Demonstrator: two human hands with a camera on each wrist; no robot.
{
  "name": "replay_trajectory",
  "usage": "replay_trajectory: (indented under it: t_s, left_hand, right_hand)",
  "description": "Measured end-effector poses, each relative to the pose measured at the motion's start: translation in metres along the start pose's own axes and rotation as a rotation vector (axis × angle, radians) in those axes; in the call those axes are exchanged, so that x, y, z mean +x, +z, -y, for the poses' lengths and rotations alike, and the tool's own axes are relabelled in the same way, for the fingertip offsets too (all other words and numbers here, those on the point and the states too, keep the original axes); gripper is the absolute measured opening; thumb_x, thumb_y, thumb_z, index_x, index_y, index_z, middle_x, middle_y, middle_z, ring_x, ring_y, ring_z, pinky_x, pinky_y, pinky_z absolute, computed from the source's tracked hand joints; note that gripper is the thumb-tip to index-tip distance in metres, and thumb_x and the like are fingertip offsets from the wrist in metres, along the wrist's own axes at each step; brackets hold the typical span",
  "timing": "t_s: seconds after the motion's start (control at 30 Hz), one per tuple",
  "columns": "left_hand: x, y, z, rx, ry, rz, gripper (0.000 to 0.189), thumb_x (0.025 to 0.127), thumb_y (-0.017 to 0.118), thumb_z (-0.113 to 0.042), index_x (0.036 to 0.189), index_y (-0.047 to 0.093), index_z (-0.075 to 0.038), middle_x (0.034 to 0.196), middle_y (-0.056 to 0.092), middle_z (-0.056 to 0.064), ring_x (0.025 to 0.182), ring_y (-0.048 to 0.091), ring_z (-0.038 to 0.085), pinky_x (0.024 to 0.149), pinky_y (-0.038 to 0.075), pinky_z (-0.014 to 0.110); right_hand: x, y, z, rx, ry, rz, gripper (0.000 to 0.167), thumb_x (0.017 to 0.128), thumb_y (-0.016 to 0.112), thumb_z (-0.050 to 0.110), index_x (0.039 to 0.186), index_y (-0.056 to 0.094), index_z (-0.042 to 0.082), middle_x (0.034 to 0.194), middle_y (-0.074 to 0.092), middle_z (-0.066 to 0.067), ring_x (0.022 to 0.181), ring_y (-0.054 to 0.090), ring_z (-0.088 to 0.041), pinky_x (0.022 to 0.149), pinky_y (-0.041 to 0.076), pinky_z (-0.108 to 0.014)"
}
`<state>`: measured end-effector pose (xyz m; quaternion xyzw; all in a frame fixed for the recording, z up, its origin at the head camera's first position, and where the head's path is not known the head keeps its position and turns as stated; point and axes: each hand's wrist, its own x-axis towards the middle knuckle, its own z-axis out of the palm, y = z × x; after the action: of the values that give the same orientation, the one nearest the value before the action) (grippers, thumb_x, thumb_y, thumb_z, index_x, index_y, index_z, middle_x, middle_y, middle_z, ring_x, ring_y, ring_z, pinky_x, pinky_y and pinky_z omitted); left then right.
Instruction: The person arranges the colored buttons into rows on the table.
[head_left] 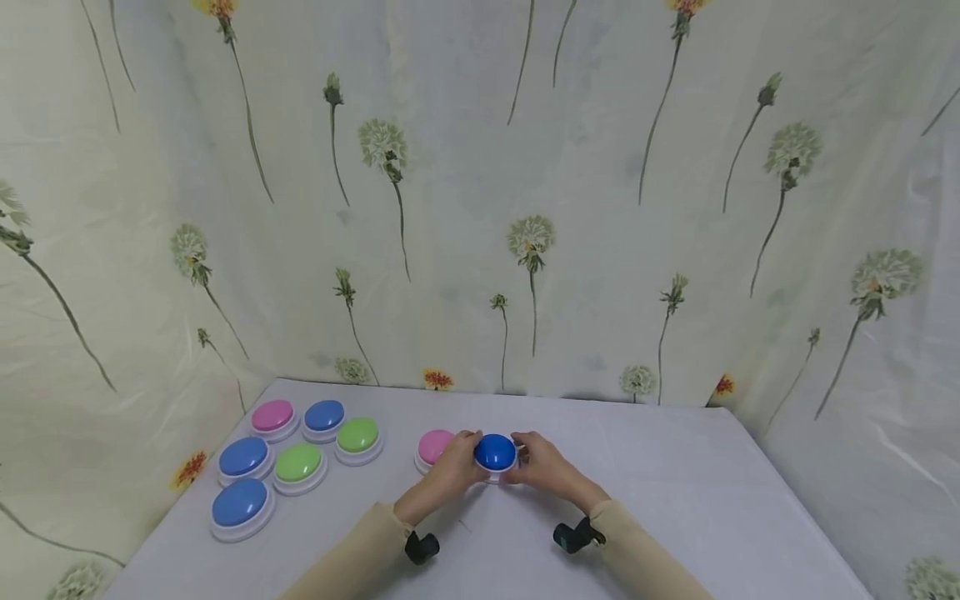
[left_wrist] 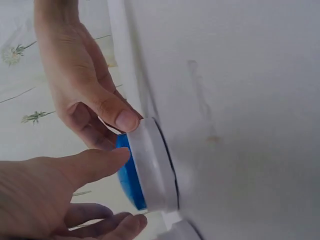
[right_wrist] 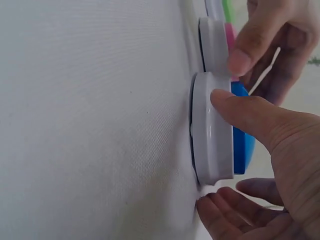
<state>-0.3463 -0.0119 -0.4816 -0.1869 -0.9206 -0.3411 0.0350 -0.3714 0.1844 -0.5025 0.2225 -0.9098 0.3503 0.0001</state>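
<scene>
Toward the desk's (head_left: 720,492) far edge, a round blue button (head_left: 495,452) faces dome-up; the right hand (head_left: 551,469) grips it. Whether the left hand (head_left: 452,467) grips, I can't tell.

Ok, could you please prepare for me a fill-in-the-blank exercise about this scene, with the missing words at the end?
1. Between the left hand and the right hand is a button with a ____ dome.
2. The neighbouring button, partly hidden by the left hand, has a ____ dome.
3. The group of buttons on the table's left part numbers ____.
4. In that group, exactly two domes are ____.

Missing words: blue; pink; six; green.
</scene>
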Motion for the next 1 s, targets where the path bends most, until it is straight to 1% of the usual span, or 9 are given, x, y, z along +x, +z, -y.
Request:
replay_trajectory:
  t_s: [0.07,0.17,0.37,0.43,0.57,0.67,0.77,0.9,1.0]
  left_hand:
    - [-0.003,-0.004,0.0,-0.025,0.013,-0.004,0.061,0.081,0.077,-0.012,0.134,0.051,0.006,0.13,0.056,0.024,0.119,0.057,0.037,0.095,0.05,0.048]
    - [-0.008,-0.014,-0.001,-0.073,0.022,0.004,0.061,0.083,0.076,-0.013,0.136,0.051,0.003,0.134,0.054,0.023,0.121,0.056,0.037,0.095,0.051,0.047]
    - [-0.019,-0.037,0.0,-0.133,0.052,0.029,0.066,0.083,0.076,-0.02,0.14,0.048,-0.002,0.138,0.053,0.021,0.118,0.057,0.039,0.09,0.054,0.046]
    - [-0.023,-0.044,-0.001,-0.134,0.055,0.034,0.067,0.083,0.077,-0.023,0.14,0.048,-0.004,0.139,0.053,0.018,0.119,0.057,0.038,0.091,0.054,0.045]
    - [-0.03,-0.056,-0.004,-0.137,0.057,0.05,0.069,0.081,0.078,-0.028,0.14,0.049,-0.007,0.141,0.053,0.015,0.122,0.056,0.036,0.094,0.052,0.045]
    - [-0.034,-0.061,-0.004,-0.138,0.059,0.062,0.07,0.08,0.079,-0.03,0.14,0.049,-0.008,0.14,0.053,0.014,0.123,0.055,0.034,0.095,0.052,0.045]
    - [-0.037,-0.062,-0.002,-0.147,0.055,0.071,0.07,0.08,0.079,-0.031,0.14,0.05,-0.008,0.139,0.054,0.013,0.122,0.056,0.033,0.096,0.051,0.044]
    - [-0.04,-0.062,0.0,-0.18,0.08,0.074,0.07,0.08,0.079,-0.031,0.139,0.051,-0.006,0.138,0.055,0.016,0.121,0.057,0.035,0.096,0.051,0.045]
    - [-0.044,-0.065,-0.001,-0.196,0.101,0.077,0.068,0.08,0.079,-0.029,0.138,0.052,-0.006,0.138,0.055,0.016,0.121,0.056,0.035,0.096,0.05,0.047]
  right_hand:
    - [-0.003,0.0,0.002,-0.017,0.02,-0.025,0.083,0.073,0.083,0.035,0.136,0.047,-0.006,0.122,0.057,-0.02,0.11,0.06,-0.034,0.087,0.055,-0.048]
    - [-0.008,-0.004,0.008,-0.027,0.033,-0.061,0.084,0.073,0.083,0.038,0.138,0.047,0.0,0.128,0.055,-0.019,0.114,0.058,-0.035,0.089,0.054,-0.048]
    - [-0.02,-0.019,0.024,-0.003,-0.025,-0.112,0.081,0.074,0.082,0.038,0.139,0.047,0.005,0.133,0.053,-0.018,0.118,0.056,-0.034,0.094,0.052,-0.047]
    - [-0.024,-0.022,0.028,0.008,-0.039,-0.118,0.081,0.075,0.082,0.038,0.14,0.047,0.006,0.134,0.053,-0.017,0.12,0.055,-0.034,0.096,0.05,-0.048]
    - [-0.034,-0.026,0.035,0.027,-0.04,-0.117,0.08,0.074,0.083,0.036,0.14,0.047,0.008,0.135,0.054,-0.014,0.122,0.054,-0.033,0.098,0.049,-0.049]
    - [-0.04,-0.026,0.039,0.036,-0.035,-0.111,0.079,0.073,0.084,0.032,0.139,0.048,0.009,0.136,0.054,-0.012,0.122,0.054,-0.032,0.098,0.049,-0.049]
    - [-0.043,-0.025,0.042,0.042,-0.031,-0.106,0.079,0.072,0.085,0.031,0.139,0.048,0.01,0.136,0.054,-0.012,0.122,0.054,-0.034,0.098,0.049,-0.049]
    - [-0.044,-0.023,0.045,0.057,-0.034,-0.096,0.081,0.072,0.084,0.038,0.139,0.048,0.011,0.137,0.053,-0.012,0.123,0.053,-0.034,0.098,0.048,-0.05]
    - [-0.046,-0.022,0.049,0.066,-0.051,-0.084,0.084,0.071,0.082,0.045,0.14,0.048,0.011,0.138,0.053,-0.012,0.124,0.052,-0.034,0.098,0.048,-0.051]
